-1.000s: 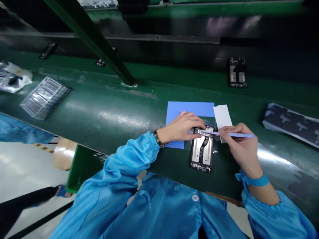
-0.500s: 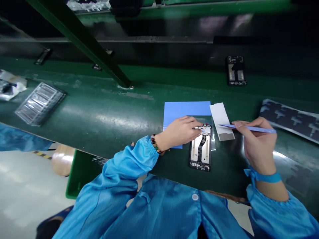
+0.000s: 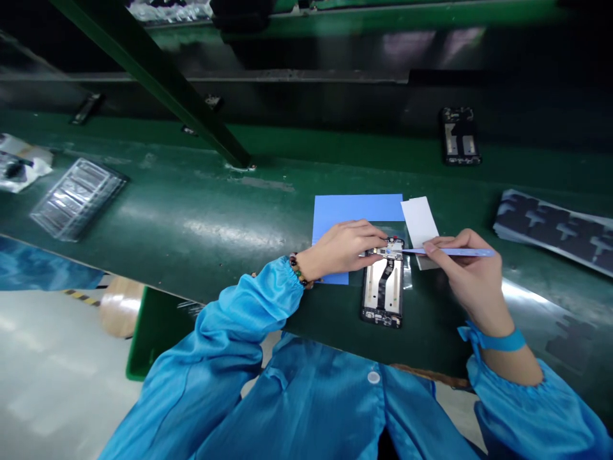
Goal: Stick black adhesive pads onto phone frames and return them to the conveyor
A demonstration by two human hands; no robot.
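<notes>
An opened phone (image 3: pixel 382 291) lies on the green bench, its metal plate, black ribbon cable and upper circuit board exposed. My left hand (image 3: pixel 342 250) grips the phone's upper left edge, fingertips resting on the board area. Between the thumb and fingers of my right hand (image 3: pixel 472 271) is a pair of slim blue-violet tweezers (image 3: pixel 454 252). Their tip points left and reaches the board at the phone's upper right; whether it touches I cannot tell. Under and behind the left hand is a blue sheet (image 3: pixel 357 207). A white card (image 3: pixel 420 220) lies right of the phone, partly covered by the right hand.
Another opened phone (image 3: pixel 460 137) lies at the back right on the moving-line strip. Stacked dark printed sheets (image 3: pixel 555 220) are on the right. Clear plastic trays (image 3: pixel 79 199) lie on the left. A green post (image 3: pixel 191 105) rises from the bench. A green bin (image 3: pixel 156 332) stands below the edge.
My right hand has moved left with the tweezers, bringing the tip from over the white card to the phone's board. The left hand stays at the phone. The back phone has shifted slightly right.
</notes>
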